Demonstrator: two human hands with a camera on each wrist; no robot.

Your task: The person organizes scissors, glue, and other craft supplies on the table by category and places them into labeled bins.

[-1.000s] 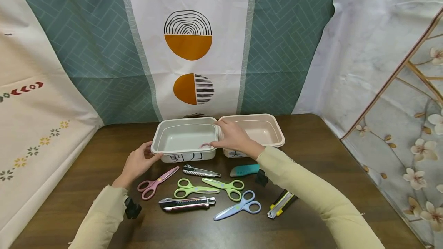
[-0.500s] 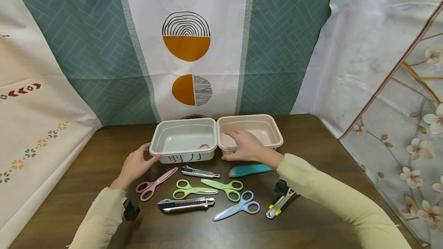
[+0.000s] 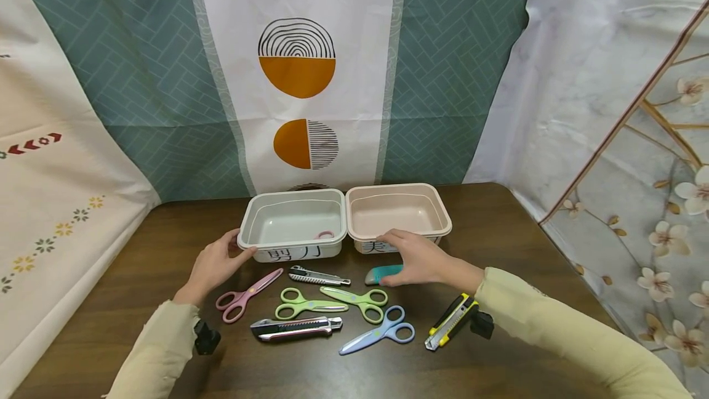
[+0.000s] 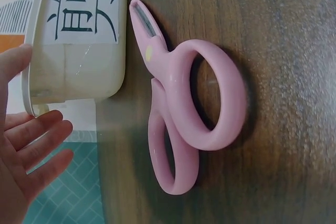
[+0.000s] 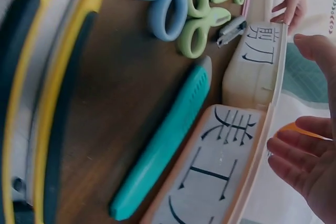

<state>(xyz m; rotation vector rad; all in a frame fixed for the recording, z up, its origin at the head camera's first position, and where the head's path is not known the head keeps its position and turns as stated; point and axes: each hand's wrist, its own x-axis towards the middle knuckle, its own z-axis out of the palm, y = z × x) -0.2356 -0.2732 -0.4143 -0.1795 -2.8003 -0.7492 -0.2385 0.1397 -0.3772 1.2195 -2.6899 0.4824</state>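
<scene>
My left hand (image 3: pixel 213 266) holds the left front corner of a pale grey plastic bin (image 3: pixel 332 251), thumb at the rim (image 4: pixel 27 61). Inside the bin a pink scissors handle (image 3: pixel 325 234) shows. My right hand (image 3: pixel 423 258) is over a teal utility knife (image 3: pixel 382 273), partly hiding it in the head view. In the right wrist view its fingers are spread and hold nothing, and the whole teal knife (image 5: pixel 163 140) lies on the table along the front of a beige bin (image 5: pixel 231 166). Pink scissors (image 4: pixel 163 61) lie just in front of the grey bin.
On the wooden table (image 3: pixel 277 374) lie green scissors (image 3: pixel 301 305), another green pair (image 3: pixel 360 300), blue scissors (image 3: pixel 382 332), a small silver cutter (image 3: pixel 318 276), a large black-and-silver cutter (image 3: pixel 296 329) and a yellow-and-black cutter (image 3: pixel 451 323). A patterned cloth (image 3: pixel 443 79) hangs behind.
My right hand has moved from the grey bin's right edge, past the beige bin, toward me and to the right, over the teal utility knife. My left hand stays at the grey bin.
</scene>
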